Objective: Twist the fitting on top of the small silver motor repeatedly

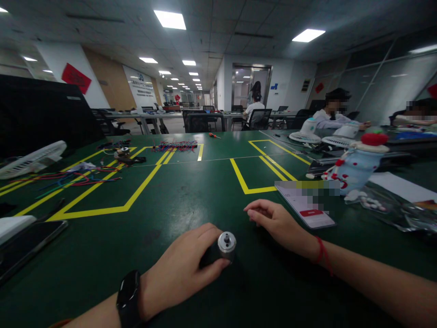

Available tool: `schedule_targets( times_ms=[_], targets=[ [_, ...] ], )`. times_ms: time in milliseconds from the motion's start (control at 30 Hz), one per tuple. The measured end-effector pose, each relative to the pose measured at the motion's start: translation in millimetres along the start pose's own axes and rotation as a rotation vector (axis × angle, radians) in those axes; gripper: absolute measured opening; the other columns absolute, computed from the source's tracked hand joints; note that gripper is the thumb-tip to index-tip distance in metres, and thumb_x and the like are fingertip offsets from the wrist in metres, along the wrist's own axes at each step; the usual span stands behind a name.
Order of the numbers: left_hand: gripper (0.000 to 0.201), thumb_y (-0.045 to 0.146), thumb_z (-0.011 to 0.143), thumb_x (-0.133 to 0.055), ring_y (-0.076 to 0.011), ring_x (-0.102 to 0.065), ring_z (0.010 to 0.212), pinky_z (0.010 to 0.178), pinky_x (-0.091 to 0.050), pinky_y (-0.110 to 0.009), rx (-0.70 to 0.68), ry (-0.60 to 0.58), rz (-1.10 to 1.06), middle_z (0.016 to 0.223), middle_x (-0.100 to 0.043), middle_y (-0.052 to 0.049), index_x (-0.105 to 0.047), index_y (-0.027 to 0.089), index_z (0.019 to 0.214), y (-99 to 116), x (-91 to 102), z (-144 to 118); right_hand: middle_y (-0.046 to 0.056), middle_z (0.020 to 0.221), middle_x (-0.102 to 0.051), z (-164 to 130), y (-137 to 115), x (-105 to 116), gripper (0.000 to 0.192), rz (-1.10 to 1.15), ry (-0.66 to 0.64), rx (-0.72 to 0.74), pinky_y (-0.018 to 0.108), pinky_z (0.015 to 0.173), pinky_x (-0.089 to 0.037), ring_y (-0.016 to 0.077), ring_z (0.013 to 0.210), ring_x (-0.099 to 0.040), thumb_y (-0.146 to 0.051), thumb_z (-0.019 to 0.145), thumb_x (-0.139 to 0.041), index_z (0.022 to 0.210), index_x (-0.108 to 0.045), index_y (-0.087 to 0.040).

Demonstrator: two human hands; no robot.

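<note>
A small silver electric motor [227, 245] stands upright on the green table, its short shaft pointing up. My left hand [187, 264] grips it from the left, with the thumb on the near side and the index finger on the far side; the other fingers are hidden behind the hand. To the right, my right hand [273, 223] rests on its outer edge, loosely curled, with a gap between thumb and fingers. It appears to hold nothing and is apart from the motor. A smartphone [307, 207] lies just beyond it.
Yellow tape [95, 212] marks areas on the tabletop. Loose wires [82, 175] lie at left, a wire bundle [175, 146] and an orange screwdriver [214, 135] farther back. At right stand a light-blue tumbler [358, 166] and fans [305, 132]. Another phone [32, 246] lies at left.
</note>
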State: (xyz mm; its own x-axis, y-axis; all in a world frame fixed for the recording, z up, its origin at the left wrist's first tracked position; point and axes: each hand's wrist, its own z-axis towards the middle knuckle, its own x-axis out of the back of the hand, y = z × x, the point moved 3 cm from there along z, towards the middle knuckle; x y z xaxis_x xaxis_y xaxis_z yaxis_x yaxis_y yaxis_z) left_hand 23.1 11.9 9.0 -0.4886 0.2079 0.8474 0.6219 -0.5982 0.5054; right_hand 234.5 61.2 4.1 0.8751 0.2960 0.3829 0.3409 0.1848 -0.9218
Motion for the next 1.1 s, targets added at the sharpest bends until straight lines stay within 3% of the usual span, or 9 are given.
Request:
schedule_targets(
  times_ms=[233,400,600,700,800,867,1000,1100],
  targets=[
    [0.014,0.021,0.088,-0.06,-0.0196,-0.054,0.082,0.068,-0.041,-0.029,-0.002,-0.003,-0.007,0.096,-0.059,-0.002,-0.053,0.021,0.1,-0.9,-0.6,-0.4,0.003,0.087,-0.066,-1.8,4.0,-6.7,0.02,-0.098,-0.071,0.046,0.028,0.066,-0.047,0.0146,0.076,-0.06,-0.031,0.089,-0.057,0.1,-0.064,-0.015],
    [0.015,0.02,0.087,-0.06,-0.0195,-0.054,0.083,0.069,-0.042,-0.029,-0.005,-0.007,-0.015,0.096,-0.059,-0.002,-0.053,0.021,0.1,-1.2,-0.7,1.3,0.002,0.083,-0.062,-5.5,-7.2,-10.4,0.012,-0.343,-0.105,0.217,0.028,0.064,-0.044,0.0139,0.072,-0.055,-0.023,0.087,-0.058,0.089,-0.068,-0.017],
    [0.013,0.021,0.086,-0.06,-0.0198,-0.055,0.084,0.073,-0.043,-0.032,0.004,-0.01,-0.022,0.096,-0.059,-0.002,-0.053,0.02,0.097,-3.4,-3.8,0.5,0.004,0.097,-0.058,-14.4,-39.0,-30.0,0.012,-0.237,-0.077,0.428,0.028,0.078,-0.047,0.0147,0.087,-0.056,-0.02,0.083,-0.064,0.095,-0.066,-0.018],
    [0.014,0.021,0.086,-0.06,-0.0199,-0.055,0.084,0.075,-0.043,-0.033,0.014,-0.008,-0.022,0.096,-0.059,-0.002,-0.053,0.02,0.098,-3.9,-3.9,-0.3,0.003,0.097,-0.057,-14.6,-48.0,-34.1,0.008,-0.208,-0.061,0.444,0.028,0.079,-0.046,0.0145,0.088,-0.056,-0.02,0.082,-0.066,0.09,-0.067,-0.02],
    [0.013,0.023,0.086,-0.06,-0.02,-0.055,0.082,0.071,-0.043,-0.031,0.015,-0.015,-0.018,0.094,-0.059,-0.002,-0.053,0.02,0.097,-3.1,-2.9,0.4,0.002,0.091,-0.058,-11.4,-45.4,-23.6,0.006,-0.168,0.018,0.399,0.026,0.072,-0.046,0.0137,0.083,-0.055,-0.024,0.085,-0.064,0.088,-0.067,-0.019],
    [0.011,0.023,0.087,-0.06,-0.0197,-0.055,0.082,0.07,-0.043,-0.03,0.007,-0.013,-0.02,0.094,-0.059,-0.002,-0.054,0.02,0.096,-2.2,-2.1,0.8,0.002,0.091,-0.059,-9.7,-36.9,-16.5,0.008,-0.189,-0.038,0.361,0.027,0.072,-0.047,0.0137,0.082,-0.056,-0.026,0.086,-0.065,0.089,-0.068,-0.019],
    [0.011,0.022,0.087,-0.06,-0.0194,-0.055,0.082,0.068,-0.041,-0.029,-0.006,-0.005,-0.021,0.094,-0.059,-0.002,-0.054,0.021,0.097,-1.4,-1.6,0.1,0.004,0.099,-0.061,-12.5,-15.2,-13.5,0.011,-0.34,-0.269,0.347,0.033,0.082,-0.046,0.0168,0.091,-0.057,-0.028,0.081,-0.071,0.09,-0.074,-0.022],
    [0.011,0.022,0.087,-0.06,-0.0192,-0.055,0.081,0.066,-0.04,-0.028,0.001,-0.006,-0.017,0.094,-0.059,-0.002,-0.054,0.021,0.096,-1.7,-1.3,-0.5,0.004,0.104,-0.062,-16.3,-8.6,-15.1,0.015,-0.403,-0.322,0.372,0.036,0.086,-0.045,0.0193,0.097,-0.055,-0.029,0.08,-0.072,0.094,-0.075,-0.025]
  ],
)
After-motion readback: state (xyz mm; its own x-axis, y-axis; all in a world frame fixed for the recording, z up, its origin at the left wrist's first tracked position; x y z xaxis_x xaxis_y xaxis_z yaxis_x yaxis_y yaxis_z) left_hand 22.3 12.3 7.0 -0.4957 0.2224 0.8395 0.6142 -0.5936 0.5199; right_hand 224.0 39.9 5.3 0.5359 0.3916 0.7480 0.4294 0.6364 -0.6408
